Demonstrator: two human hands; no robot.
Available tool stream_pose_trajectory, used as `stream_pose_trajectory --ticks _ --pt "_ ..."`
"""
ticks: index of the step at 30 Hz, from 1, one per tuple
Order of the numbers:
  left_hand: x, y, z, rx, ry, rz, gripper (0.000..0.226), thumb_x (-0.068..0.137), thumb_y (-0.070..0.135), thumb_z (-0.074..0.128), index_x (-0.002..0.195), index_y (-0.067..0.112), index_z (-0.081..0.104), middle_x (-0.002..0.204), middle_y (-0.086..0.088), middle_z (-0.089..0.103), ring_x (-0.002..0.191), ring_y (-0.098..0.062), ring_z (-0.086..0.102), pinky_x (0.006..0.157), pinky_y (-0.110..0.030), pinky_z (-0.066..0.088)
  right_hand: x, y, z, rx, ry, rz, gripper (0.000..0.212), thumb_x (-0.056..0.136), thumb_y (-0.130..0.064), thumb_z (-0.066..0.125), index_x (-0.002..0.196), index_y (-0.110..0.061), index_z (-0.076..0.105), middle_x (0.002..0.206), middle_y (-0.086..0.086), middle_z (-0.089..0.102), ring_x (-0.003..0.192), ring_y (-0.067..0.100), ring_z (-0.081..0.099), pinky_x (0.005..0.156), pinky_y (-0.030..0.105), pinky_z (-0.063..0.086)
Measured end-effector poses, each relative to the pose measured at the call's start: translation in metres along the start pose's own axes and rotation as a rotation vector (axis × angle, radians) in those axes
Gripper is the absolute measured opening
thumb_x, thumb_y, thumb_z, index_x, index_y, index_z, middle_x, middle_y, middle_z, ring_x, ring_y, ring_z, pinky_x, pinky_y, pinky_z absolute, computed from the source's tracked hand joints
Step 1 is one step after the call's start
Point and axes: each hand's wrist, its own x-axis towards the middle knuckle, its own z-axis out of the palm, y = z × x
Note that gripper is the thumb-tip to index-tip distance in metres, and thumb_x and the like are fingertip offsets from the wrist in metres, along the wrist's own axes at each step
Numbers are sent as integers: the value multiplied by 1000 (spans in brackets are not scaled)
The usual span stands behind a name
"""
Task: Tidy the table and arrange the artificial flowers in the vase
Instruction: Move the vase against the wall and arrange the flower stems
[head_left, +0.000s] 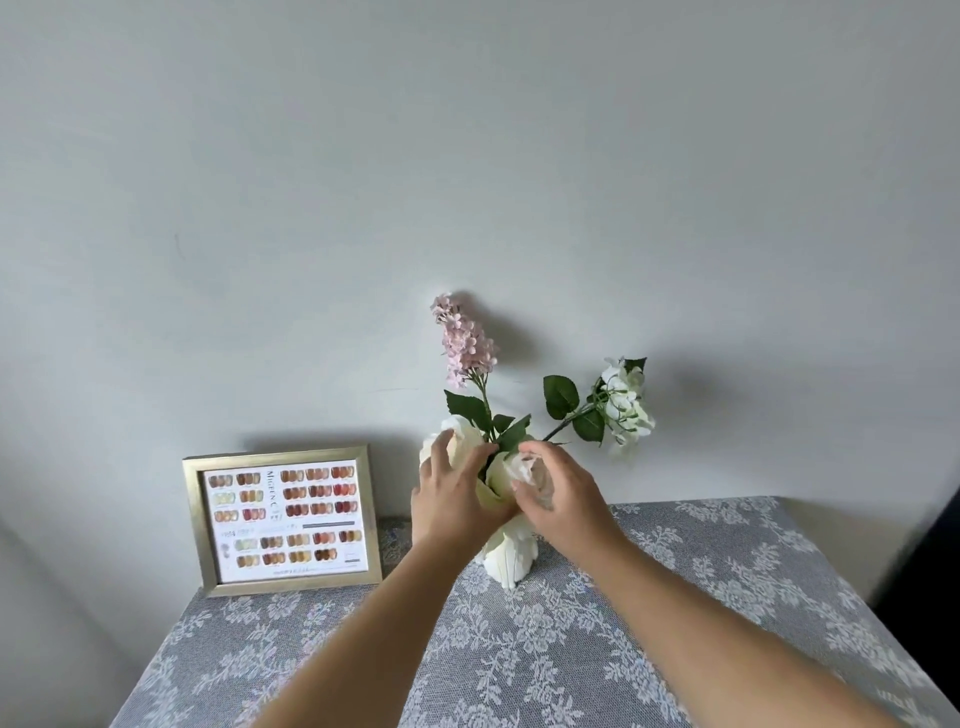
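At the far left, a gold-framed picture (283, 519) leans against the pale wall (467, 156), showing rows of small brown, red and green swatches; its print is too small to read. It stands on a table covered with a grey lace-patterned cloth (571, 649), whose near edge and left corner are cut off by the frame.

Just right of the picture, the left hand (452, 499) wraps its fingers around the upper part of a white vase (506, 558), gripping it; the thumb side is hidden behind the vase's ruffled top. Only the vase's lower body shows clearly between the two wrists, standing on the cloth near the wall. Its mouth is mostly covered by the hands.

A pink flower spray (462, 343) rises upright from the vase. The right hand (558, 499) curls over a pale, blurred bloom (530, 475) at the vase's rim; the fingers are bent around it, though how firmly they hold cannot be told. Farther right, a white flower stem (626, 397) with green leaves leans out toward the wall. A dark shape at the right edge is cut off and unclear.
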Motion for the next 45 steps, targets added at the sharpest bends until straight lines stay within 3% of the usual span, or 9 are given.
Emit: stream_pose_trajectory --ticks 4,8,12,15,20,23,28,37,45 --pt "2 1 7 -7 47 -16 56 60 61 66 111 45 51 146 2 22 126 -25 35 91 -42 45 4 4 -10 49 83 7 33 90 -36 50 120 -22 52 110 -11 59 99 4 56 82 18 47" --pt "4 1 9 7 60 -18 55 60 61 68 110 43 55 145 4 22 124 -24 37 91 -40 42 9 12 -17 88 358 211 18 91 -16 52 104 -11 63 99 1 66 85 13 61 72 24 51" --pt "4 -4 11 4 75 -2 54 62 61 68 110 42 56 146 3 23 123 -25 39 91 -39 42 20 10 -29 -139 591 141 9 81 -4 62 88 -5 68 81 9 65 66 19 55 58 28 46" --pt "4 -5 11 5 87 2 54 61 60 69 110 42 57 146 2 24 122 -25 40 91 -40 42 40 10 -54 -293 756 122 21 77 -14 69 96 -8 65 93 11 62 83 27 55 67 27 38" --pt "4 -4 11 2 94 2 55 61 61 69 111 42 57 146 3 24 122 -24 40 92 -40 43 73 35 -80 -95 354 509 73 71 -42 73 132 -16 40 137 9 38 118 27 43 98 36 35" --pt "3 -5 12 4 93 -1 54 61 62 69 110 43 56 146 4 24 122 -23 39 92 -40 43 81 41 -79 138 287 584 53 71 -32 76 116 -19 51 122 8 55 100 22 57 88 36 48" --pt "3 -6 13 7 93 -9 56 61 62 68 112 43 56 146 3 24 122 -23 40 92 -41 44 80 28 -69 128 327 417 18 73 -18 75 84 -13 61 80 3 66 71 19 60 58 22 44" --pt "5 -2 13 18 90 -28 54 60 64 66 109 45 55 146 4 23 123 -25 39 89 -40 44 68 -18 -45 -163 289 61 21 73 -16 73 91 -10 63 89 7 66 78 24 62 68 35 51" --pt "5 -5 13 11 102 -48 58 58 65 65 111 46 53 146 5 23 123 -24 39 90 -39 43 59 -39 -31 -281 221 -64 19 76 -14 70 94 -12 64 85 3 68 65 15 52 58 21 33"
